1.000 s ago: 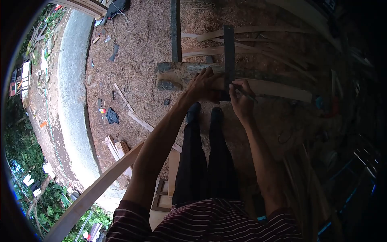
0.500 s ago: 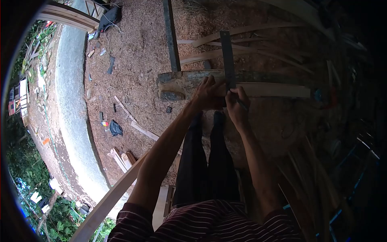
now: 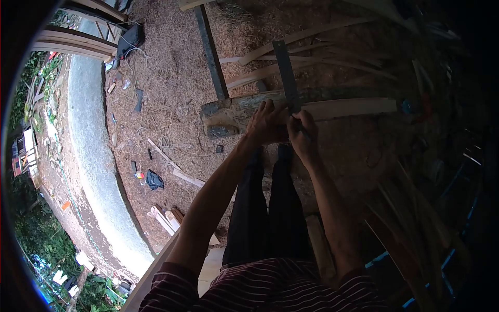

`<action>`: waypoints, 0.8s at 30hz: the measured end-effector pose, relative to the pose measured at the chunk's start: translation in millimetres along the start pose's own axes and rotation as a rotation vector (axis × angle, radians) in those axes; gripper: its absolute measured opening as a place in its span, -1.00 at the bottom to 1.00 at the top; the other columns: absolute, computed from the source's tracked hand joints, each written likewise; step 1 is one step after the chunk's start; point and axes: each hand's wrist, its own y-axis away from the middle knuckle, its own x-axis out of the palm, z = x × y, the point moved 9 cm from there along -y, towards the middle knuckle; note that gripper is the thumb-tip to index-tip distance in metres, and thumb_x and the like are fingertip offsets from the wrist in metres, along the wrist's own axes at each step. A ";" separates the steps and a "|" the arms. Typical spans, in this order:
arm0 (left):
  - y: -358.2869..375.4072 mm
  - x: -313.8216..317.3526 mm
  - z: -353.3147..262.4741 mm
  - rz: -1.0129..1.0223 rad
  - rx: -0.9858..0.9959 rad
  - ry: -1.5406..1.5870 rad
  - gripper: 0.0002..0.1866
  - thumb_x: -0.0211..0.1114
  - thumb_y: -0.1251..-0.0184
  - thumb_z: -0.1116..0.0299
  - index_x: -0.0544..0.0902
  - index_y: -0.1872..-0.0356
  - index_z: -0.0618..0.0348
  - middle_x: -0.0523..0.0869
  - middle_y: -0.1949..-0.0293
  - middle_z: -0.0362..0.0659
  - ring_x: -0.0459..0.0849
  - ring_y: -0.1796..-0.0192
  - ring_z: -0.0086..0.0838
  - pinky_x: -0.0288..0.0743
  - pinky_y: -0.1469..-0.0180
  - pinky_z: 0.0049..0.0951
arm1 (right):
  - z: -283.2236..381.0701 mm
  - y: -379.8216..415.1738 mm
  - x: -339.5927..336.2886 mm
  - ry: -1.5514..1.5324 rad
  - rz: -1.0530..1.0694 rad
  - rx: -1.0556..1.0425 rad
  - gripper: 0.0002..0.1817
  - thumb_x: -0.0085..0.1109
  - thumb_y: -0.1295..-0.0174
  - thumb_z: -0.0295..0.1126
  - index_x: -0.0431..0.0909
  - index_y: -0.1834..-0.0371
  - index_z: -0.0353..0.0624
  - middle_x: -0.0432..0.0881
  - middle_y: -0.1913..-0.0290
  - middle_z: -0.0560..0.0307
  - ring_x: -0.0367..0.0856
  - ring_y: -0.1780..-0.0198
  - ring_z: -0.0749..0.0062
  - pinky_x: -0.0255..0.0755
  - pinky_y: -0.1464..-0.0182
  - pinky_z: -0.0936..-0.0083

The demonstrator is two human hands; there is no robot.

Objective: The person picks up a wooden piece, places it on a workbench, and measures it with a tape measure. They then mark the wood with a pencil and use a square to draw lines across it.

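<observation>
A carpenter's square [image 3: 286, 70] lies across a light wooden board [image 3: 353, 107], its dark blade pointing away from me and leaning slightly left. My left hand [image 3: 266, 125] is closed at the near end of the square, pressing it to the board; its palm side is hidden. Just right of it, my right hand [image 3: 302, 134] pinches a thin, dark pencil-like marker, with its tip close to the blade's edge. Under the board is a weathered timber beam [image 3: 221, 117].
A dark post [image 3: 212, 57] meets the beam at the back. Curved wooden strips [image 3: 312, 34] lie beyond it. Wood shavings cover the ground, with a black bag [image 3: 154, 179] and offcuts [image 3: 165, 218] at left. More strips [image 3: 400, 223] lie in shadow at right.
The view has turned a little, so the square's blade appears more tilted to the left. My right hand has shifted slightly along the blade's near end; both hands keep their grips.
</observation>
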 end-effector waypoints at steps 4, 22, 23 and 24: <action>2.5 -3.1 1.4 0.036 -0.081 0.044 0.00 0.65 0.42 0.03 0.39 -0.26 -0.25 0.39 -0.02 -0.09 0.39 -0.03 -0.10 0.49 -0.01 -0.08 | 8.6 -1.1 -2.9 0.027 -0.037 -0.046 -0.87 0.12 -0.22 -0.53 0.35 0.29 -0.23 0.50 0.34 -0.07 0.58 0.30 0.16 0.42 0.30 0.34; 1.0 -8.7 -2.4 -0.014 -0.036 0.020 -0.10 0.57 0.29 0.11 0.38 -0.26 -0.22 0.38 0.09 -0.02 0.44 -0.01 -0.08 0.49 0.03 -0.11 | 11.3 11.5 -2.4 0.080 0.094 0.078 -0.88 0.10 -0.17 -0.53 0.35 0.30 -0.26 0.46 0.33 -0.14 0.52 0.24 -0.01 0.40 0.26 0.17; 0.8 -9.1 -2.5 -0.024 -0.029 0.021 -0.13 0.56 0.25 0.12 0.38 -0.25 -0.22 0.38 0.09 -0.01 0.44 -0.02 -0.08 0.49 0.03 -0.11 | 12.4 13.3 -3.7 0.067 0.090 0.064 -0.88 0.10 -0.16 -0.53 0.35 0.31 -0.26 0.45 0.34 -0.13 0.52 0.26 0.00 0.39 0.27 0.17; 0.7 -10.3 -3.2 -0.033 -0.022 0.022 -0.16 0.54 0.21 0.13 0.39 -0.25 -0.23 0.38 0.10 -0.01 0.44 -0.02 -0.08 0.49 0.04 -0.11 | 13.9 14.8 -4.4 0.054 0.086 0.051 -0.88 0.10 -0.16 -0.54 0.35 0.32 -0.26 0.44 0.35 -0.12 0.52 0.27 0.01 0.38 0.29 0.17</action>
